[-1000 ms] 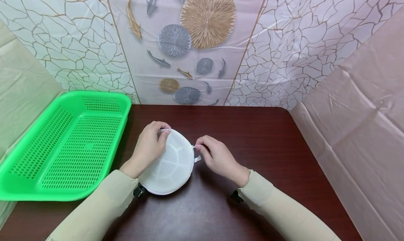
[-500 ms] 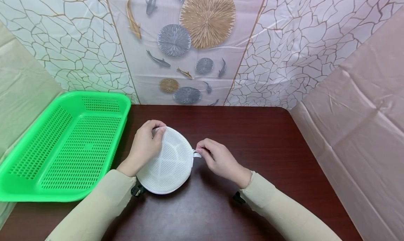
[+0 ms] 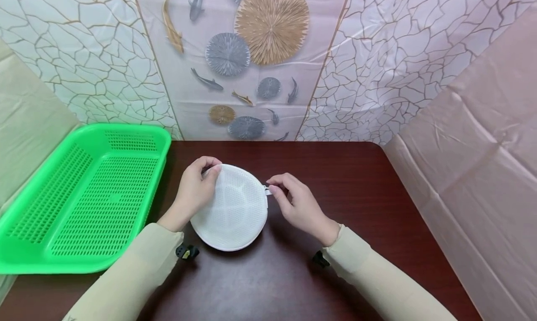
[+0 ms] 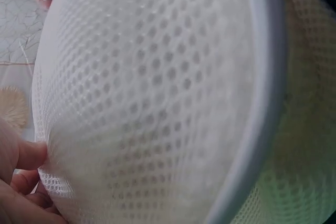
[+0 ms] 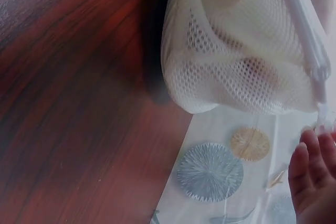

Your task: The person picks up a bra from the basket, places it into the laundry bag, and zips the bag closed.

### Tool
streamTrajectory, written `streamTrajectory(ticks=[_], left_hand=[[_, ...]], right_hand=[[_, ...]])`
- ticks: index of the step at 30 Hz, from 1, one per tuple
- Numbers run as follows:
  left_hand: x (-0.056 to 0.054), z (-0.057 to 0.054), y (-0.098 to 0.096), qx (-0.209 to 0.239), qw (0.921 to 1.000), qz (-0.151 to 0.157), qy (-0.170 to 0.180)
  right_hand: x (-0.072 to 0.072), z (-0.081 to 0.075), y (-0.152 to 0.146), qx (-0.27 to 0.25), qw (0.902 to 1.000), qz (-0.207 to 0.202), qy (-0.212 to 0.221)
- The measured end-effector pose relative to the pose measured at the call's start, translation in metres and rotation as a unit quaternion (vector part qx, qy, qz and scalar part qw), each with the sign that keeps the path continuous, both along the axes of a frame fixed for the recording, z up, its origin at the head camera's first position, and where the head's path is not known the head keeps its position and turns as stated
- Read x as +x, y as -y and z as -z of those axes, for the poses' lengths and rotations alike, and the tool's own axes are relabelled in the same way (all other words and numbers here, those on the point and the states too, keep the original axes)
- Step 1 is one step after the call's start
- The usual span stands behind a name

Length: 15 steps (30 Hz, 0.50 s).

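A round white mesh laundry bag (image 3: 230,209) with a smooth piped rim is held up over the dark table, its top face towards me. My left hand (image 3: 197,185) pinches its upper left edge between thumb and fingers; in the left wrist view that thumb (image 4: 32,155) presses the mesh. At the bag's right edge, my right hand (image 3: 295,202) pinches a small white tab (image 3: 267,191) by the rim. The right wrist view shows the mesh side (image 5: 236,77) puffed out and the right fingers (image 5: 310,161) at the strip's end, where the tips partly hide it.
A green plastic basket (image 3: 161,171) with slotted walls stands at the left of the dark red wooden table (image 3: 335,167). Patterned cloth (image 3: 268,120) hangs behind, and a plain beige cloth (image 3: 470,171) lines the right side.
The bag has moved a little right and away from me, its right edge higher now. My right hand has gone up and right with the tab; the left keeps its grip.
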<state>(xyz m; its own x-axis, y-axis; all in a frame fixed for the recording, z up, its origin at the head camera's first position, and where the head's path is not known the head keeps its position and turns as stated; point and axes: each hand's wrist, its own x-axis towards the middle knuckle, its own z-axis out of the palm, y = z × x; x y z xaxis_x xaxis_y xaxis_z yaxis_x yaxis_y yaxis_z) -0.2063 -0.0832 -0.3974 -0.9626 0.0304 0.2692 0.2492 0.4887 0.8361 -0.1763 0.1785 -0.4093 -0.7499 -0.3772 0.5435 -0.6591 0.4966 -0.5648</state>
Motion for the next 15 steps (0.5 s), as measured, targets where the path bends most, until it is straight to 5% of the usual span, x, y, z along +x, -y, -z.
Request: streamTrajectory(ticks=[6, 11, 15], left_hand=[[-0.006, 0.0, -0.005, 0.057, 0.9972, -0.024, 0.042], [-0.011, 0.003, -0.007, 0.146, 0.9842, -0.05, 0.087], [-0.014, 0.011, -0.005, 0.128, 0.9873, -0.05, 0.08]], right_hand=[[-0.004, -0.002, -0.003, -0.039, 0.998, 0.039, -0.032], [-0.008, -0.001, -0.006, -0.056, 0.9946, 0.07, -0.051], [-0.009, 0.002, -0.007, -0.055, 0.9945, 0.073, -0.052]])
